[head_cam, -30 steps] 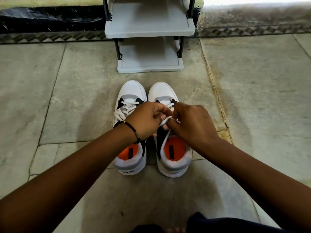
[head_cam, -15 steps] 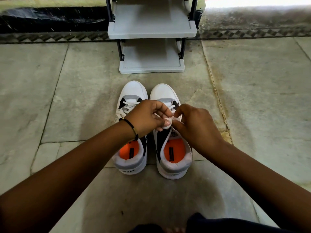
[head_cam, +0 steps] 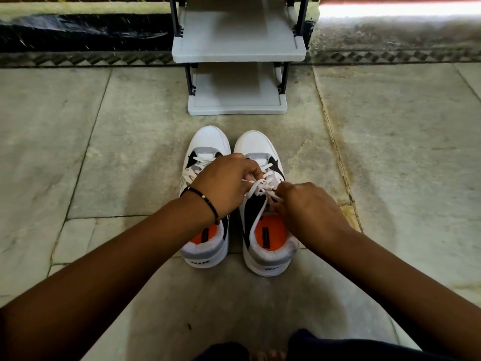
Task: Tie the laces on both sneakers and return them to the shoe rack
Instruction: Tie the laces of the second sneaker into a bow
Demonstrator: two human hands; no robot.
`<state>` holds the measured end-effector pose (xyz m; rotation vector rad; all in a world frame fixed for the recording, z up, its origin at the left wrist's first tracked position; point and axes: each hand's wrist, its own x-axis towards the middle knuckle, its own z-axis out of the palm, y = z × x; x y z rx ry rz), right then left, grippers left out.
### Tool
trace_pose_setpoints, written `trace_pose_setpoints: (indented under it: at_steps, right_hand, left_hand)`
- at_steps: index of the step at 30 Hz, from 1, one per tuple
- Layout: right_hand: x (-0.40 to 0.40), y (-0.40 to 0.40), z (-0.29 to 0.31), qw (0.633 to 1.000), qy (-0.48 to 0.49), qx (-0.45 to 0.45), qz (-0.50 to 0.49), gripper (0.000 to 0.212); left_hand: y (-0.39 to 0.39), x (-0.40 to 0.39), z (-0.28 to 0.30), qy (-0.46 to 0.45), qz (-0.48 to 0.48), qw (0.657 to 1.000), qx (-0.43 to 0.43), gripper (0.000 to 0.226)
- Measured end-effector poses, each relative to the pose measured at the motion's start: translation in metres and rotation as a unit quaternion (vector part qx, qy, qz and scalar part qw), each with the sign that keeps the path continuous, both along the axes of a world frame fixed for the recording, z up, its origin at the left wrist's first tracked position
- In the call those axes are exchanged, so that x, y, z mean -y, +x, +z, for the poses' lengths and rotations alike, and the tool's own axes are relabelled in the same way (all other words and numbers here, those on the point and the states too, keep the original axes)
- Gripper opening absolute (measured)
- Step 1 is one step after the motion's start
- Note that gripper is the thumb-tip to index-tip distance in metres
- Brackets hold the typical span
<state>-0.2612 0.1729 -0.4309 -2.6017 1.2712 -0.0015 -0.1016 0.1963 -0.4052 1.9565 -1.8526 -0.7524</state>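
Two white, grey and black sneakers with orange insoles stand side by side on the stone floor, toes pointing away from me. My left hand (head_cam: 223, 185) and my right hand (head_cam: 309, 209) are over the right sneaker (head_cam: 270, 246), each pinching a strand of its white laces (head_cam: 260, 190), which cross in a loose knot between the hands. The left sneaker (head_cam: 208, 142) lies partly under my left wrist; its laces show beside the wrist. The grey shoe rack (head_cam: 238, 54) stands just beyond the toes, both visible shelves bare.
A dark patterned border strip (head_cam: 78, 58) runs along the wall behind the rack. Stone floor slabs (head_cam: 403, 152) spread out on both sides of the sneakers. My dark-clothed knees (head_cam: 338, 347) show at the bottom edge.
My hands have drawn apart, the right one moving down and right, pulling the laces of the right sneaker out so the crossed knot shows between them.
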Motion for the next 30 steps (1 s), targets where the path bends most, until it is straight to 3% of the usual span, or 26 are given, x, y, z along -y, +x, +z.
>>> trace_pose_setpoints:
  at_steps: [3, 8, 12, 15, 20, 23, 27, 30]
  right_hand:
    - [-0.009, 0.0, 0.001, 0.996, -0.05, -0.046, 0.057, 0.013]
    - [-0.017, 0.001, -0.001, 0.986, -0.12, -0.094, 0.071, 0.038]
    - [-0.017, 0.006, 0.005, 0.985, -0.129, -0.088, 0.076, 0.03]
    - [-0.015, 0.006, 0.014, 0.98, -0.12, -0.11, 0.113, 0.007]
    - [0.01, -0.001, 0.027, 0.985, -0.095, -0.083, 0.116, 0.017]
    - [0.022, -0.007, 0.025, 0.988, -0.09, -0.072, 0.104, 0.034]
    - [0.03, -0.021, 0.015, 0.992, -0.087, -0.045, 0.076, 0.017]
    - [0.032, -0.035, 0.004, 0.992, -0.107, -0.016, 0.061, 0.016]
  left_hand:
    - [0.001, 0.0, 0.0, 0.003, 0.014, 1.0, -0.004, 0.021]
    - [-0.001, -0.001, 0.0, 0.004, 0.01, 1.0, -0.005, 0.023]
    - [-0.002, -0.001, 0.001, 0.006, 0.008, 1.0, 0.001, 0.023]
    - [-0.001, -0.002, 0.002, 0.001, 0.004, 1.0, 0.009, 0.024]
    - [0.004, -0.002, -0.001, 0.005, -0.006, 0.999, 0.032, 0.02]
    - [0.004, -0.002, -0.005, 0.015, -0.026, 0.997, 0.074, 0.02]
    - [0.007, -0.003, -0.009, -0.001, -0.06, 0.984, 0.166, 0.021]
    - [0.008, -0.003, -0.01, -0.025, -0.071, 0.972, 0.221, 0.024]
